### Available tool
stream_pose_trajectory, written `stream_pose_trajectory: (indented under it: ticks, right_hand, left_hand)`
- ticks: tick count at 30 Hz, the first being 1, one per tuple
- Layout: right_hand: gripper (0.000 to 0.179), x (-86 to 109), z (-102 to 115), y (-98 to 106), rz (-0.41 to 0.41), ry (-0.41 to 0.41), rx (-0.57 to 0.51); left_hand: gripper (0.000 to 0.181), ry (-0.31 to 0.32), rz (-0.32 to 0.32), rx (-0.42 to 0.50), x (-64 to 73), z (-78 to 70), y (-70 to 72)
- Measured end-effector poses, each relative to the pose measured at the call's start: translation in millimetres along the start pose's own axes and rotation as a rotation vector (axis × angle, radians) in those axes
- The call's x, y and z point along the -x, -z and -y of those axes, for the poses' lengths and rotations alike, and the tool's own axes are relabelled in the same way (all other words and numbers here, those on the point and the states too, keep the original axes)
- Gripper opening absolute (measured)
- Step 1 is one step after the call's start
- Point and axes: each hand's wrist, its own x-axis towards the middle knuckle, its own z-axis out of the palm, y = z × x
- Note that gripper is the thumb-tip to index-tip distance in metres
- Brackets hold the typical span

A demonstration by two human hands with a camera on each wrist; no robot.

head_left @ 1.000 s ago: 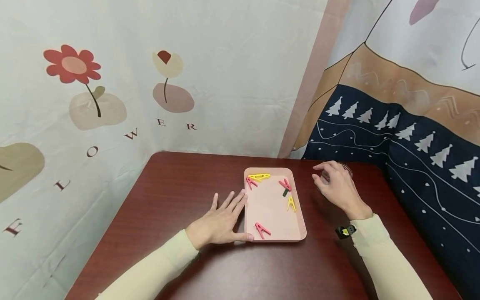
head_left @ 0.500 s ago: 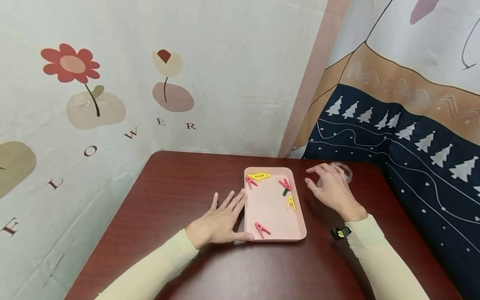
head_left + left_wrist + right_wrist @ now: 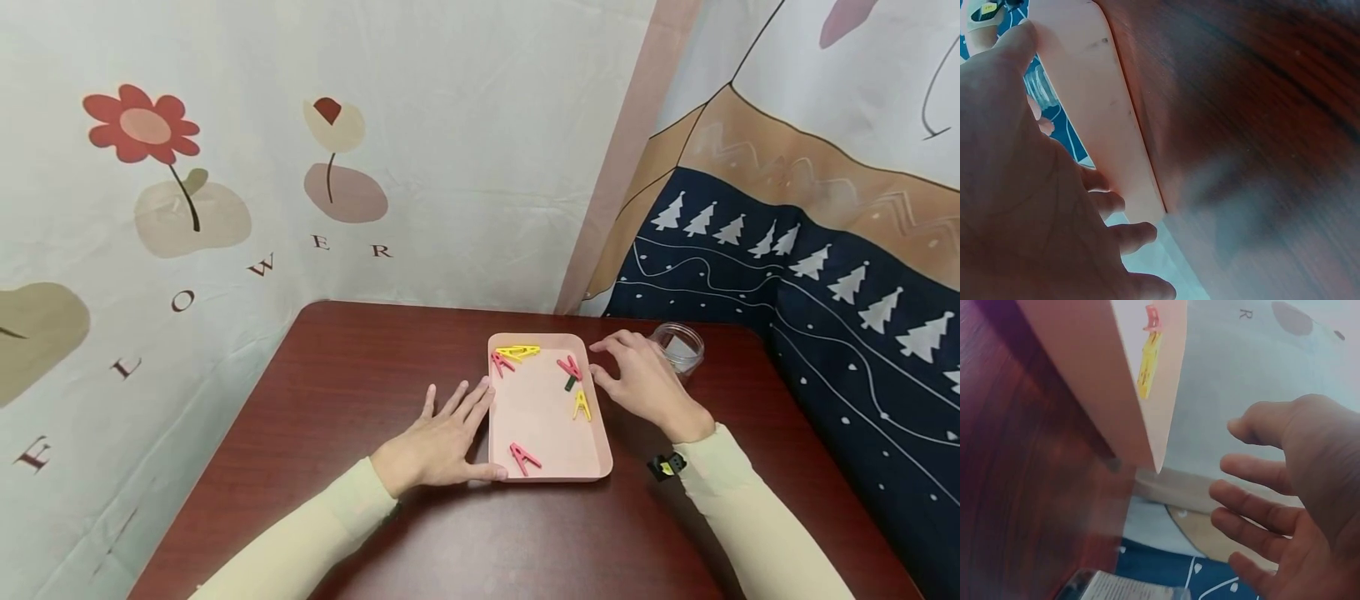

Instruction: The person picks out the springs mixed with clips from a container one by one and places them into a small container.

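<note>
A pink tray (image 3: 534,425) lies on the dark red-brown table. Along its left side my left hand (image 3: 438,442) is spread, thumb at the near corner and fingertips at the rim. My right hand (image 3: 645,379) hovers just right of the tray, fingers loosely bent with nothing between them. Inside the tray are small clips: yellow clips (image 3: 519,352) and a pink clip (image 3: 501,365) at the far left, a pink clip (image 3: 570,368) with a dark green piece (image 3: 571,383) by the right wall, a yellow clip (image 3: 582,406) below, and a pink clip (image 3: 525,459) near the front.
Behind the right hand stands a clear round jar (image 3: 681,348) with a white label, at the table's far right. Printed cloth hangs along the back (image 3: 450,167) and the right side (image 3: 862,333). The table (image 3: 360,375) extends left of the tray.
My right hand has moved left from over the jar toward the tray's right side, uncovering the jar. The left hand, the tray and its clips have stayed where they were.
</note>
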Motion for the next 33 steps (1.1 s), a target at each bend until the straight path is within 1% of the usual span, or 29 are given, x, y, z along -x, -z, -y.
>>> stream_pose_trajectory:
  ticks: [3, 7, 15, 18, 26, 30, 31, 33]
  right_hand:
    - [0.040, -3.1, 6, -2, 0.021, 0.019, 0.018]
    - [0.035, -7.0, 14, -6, 0.053, 0.046, 0.055]
    - [0.035, -14.1, 28, -14, 0.163, 0.076, 0.114]
    - [0.032, -17.5, 31, -17, 0.196, 0.097, 0.138]
    - [0.017, -23.6, 32, -23, 0.224, 0.145, 0.197]
    - [0.016, -28.2, 31, -27, 0.250, 0.140, 0.223]
    - [0.016, -29.5, 32, -28, 0.258, 0.136, 0.230]
    - [0.016, -31.8, 32, -29, 0.273, 0.133, 0.244]
  left_hand:
    - [0.125, 0.000, 0.000, 0.004, 0.8, -0.1, 0.3]
    - [0.125, 0.000, -0.004, 0.003, 1.5, -0.2, 0.4]
    - [0.126, 0.010, 0.001, 0.009, 2.0, -1.1, 0.3]
    - [0.126, 0.011, 0.005, 0.013, 2.4, -1.4, 0.7]
    - [0.125, 0.006, -0.001, 0.015, 1.8, -1.9, 1.4]
    - [0.126, -0.003, -0.010, 0.041, 3.2, -1.5, 1.5]
    - [0.127, -0.014, -0.031, 0.058, 1.9, 1.8, -4.1]
    - [0.127, -0.022, -0.038, 0.065, 2.9, 2.3, -4.3]
